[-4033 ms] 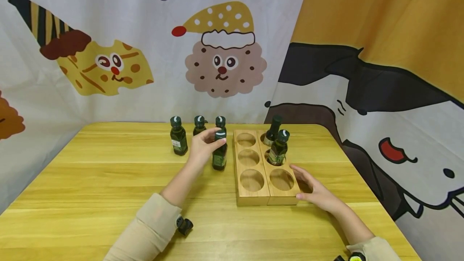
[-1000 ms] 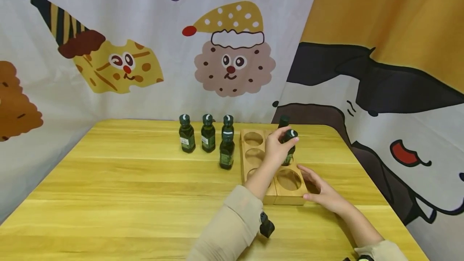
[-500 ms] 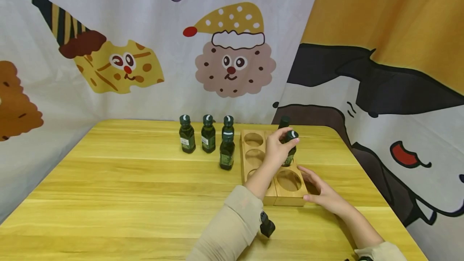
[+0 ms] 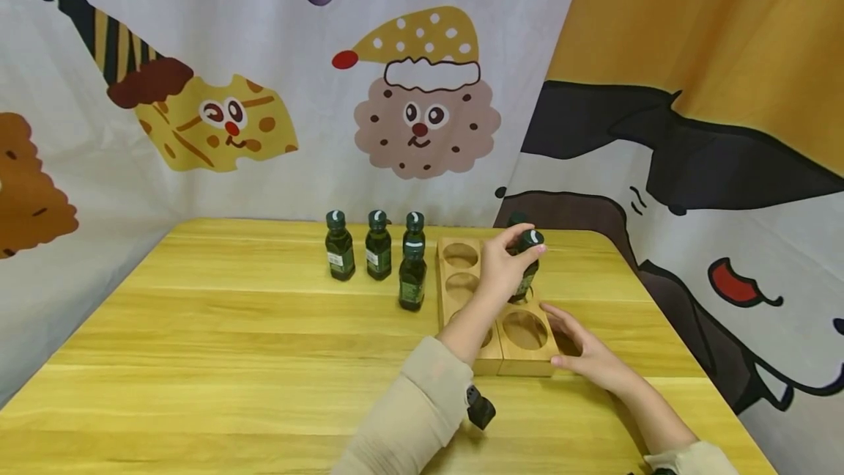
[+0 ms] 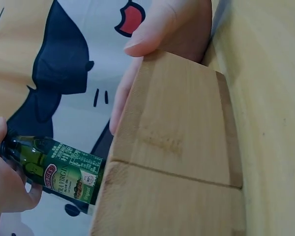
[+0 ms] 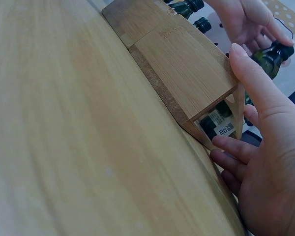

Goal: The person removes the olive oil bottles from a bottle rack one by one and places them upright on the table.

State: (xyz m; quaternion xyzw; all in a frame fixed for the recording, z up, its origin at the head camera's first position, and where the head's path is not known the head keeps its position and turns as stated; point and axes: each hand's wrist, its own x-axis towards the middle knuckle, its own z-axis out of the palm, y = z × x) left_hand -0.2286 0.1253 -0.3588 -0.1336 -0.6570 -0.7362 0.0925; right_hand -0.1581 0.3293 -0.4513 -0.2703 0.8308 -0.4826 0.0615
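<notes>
In the head view my left hand (image 4: 502, 266) pinches the dark green cap of an olive oil bottle (image 4: 525, 281), which leans slightly at the middle hole of the rack's right column. The left wrist view shows the label of that bottle (image 5: 71, 169); its base is hidden by the wooden rack (image 4: 501, 365). My right hand (image 4: 593, 359) rests thumb and fingertips against the rack's right side near the front corner, the palm apart from the wood. Another dark bottle (image 4: 517, 218) stands in the far right hole, mostly hidden behind my left hand.
Several similar bottles stand left of the rack: one at far left (image 4: 339, 248), a second beside it (image 4: 379, 248), and a nearer one (image 4: 412, 281) partly covering another (image 4: 415, 222). All stand on the wooden table (image 4: 231, 358). A printed curtain (image 4: 264, 20) hangs behind.
My left hand has let go of a bottle on the table, moved right to the rack and gripped another by its cap. That bottle has since risen slightly. My right hand stays at the rack.
</notes>
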